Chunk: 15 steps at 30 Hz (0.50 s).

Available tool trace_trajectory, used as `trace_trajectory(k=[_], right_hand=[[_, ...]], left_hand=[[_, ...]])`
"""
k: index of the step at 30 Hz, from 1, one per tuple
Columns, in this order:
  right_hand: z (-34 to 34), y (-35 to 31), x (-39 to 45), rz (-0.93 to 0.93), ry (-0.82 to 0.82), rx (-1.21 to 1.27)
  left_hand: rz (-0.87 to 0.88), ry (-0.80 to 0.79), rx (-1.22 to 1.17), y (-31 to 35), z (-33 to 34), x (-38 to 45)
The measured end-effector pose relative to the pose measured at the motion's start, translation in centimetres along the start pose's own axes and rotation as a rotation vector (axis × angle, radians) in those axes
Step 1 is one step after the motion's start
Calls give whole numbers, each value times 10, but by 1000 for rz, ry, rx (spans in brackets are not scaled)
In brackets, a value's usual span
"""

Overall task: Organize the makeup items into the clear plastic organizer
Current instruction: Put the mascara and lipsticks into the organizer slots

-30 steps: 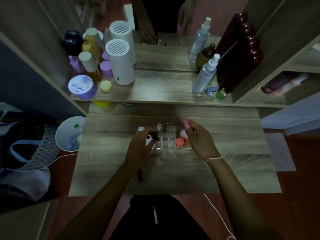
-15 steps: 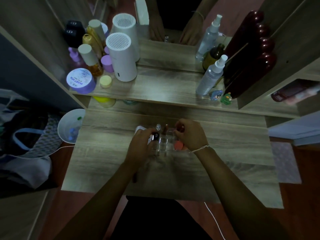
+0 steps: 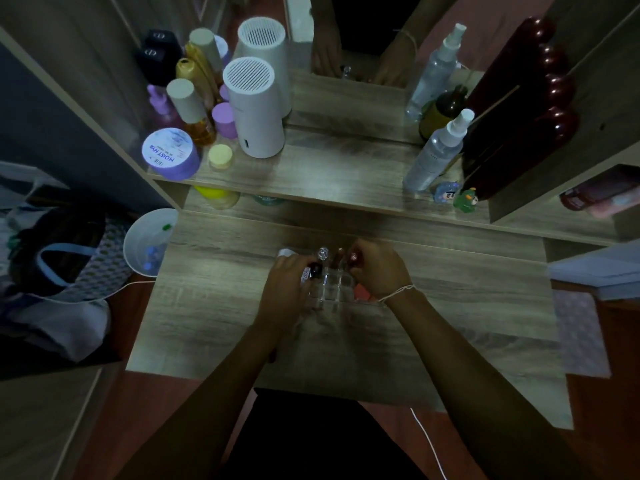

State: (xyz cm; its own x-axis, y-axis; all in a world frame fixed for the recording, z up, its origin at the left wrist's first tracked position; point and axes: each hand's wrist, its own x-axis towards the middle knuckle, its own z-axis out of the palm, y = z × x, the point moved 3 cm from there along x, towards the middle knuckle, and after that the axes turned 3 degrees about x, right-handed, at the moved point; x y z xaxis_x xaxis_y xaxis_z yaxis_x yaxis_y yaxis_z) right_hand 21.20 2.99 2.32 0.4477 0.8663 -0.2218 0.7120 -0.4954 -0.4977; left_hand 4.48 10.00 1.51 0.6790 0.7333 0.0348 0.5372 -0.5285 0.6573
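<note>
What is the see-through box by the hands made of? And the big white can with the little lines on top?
The organizer looks like clear hard plastic: the table's wood grain shows through its glossy walls. The white cylinder seems to be matte plastic, smooth with a slotted top, though I can't be sure. The table looks like wood or wood-print laminate.

Dim room, wooden vanity desk (image 3: 346, 341), mirror (image 3: 360, 36), reddish floor (image 3: 595, 410).

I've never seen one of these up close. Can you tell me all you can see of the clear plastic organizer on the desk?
The organizer looks like clear, glossy plastic, split into a grid of small square cells. It stands flat on the wooden desk between both hands: the left hand at its left side, the right hand over its right. Small upright items stand along its back row; something orange shows at its right.
</note>
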Motion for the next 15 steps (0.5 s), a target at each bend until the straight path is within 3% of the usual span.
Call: trace_trajectory(k=[7,15], right_hand=[[3,4,-1,37,-2,20],[2,6,-4,22,15,25]], left_hand=[[38,-56,15,1,0,-1],[81,23,27,11,-5,0]])
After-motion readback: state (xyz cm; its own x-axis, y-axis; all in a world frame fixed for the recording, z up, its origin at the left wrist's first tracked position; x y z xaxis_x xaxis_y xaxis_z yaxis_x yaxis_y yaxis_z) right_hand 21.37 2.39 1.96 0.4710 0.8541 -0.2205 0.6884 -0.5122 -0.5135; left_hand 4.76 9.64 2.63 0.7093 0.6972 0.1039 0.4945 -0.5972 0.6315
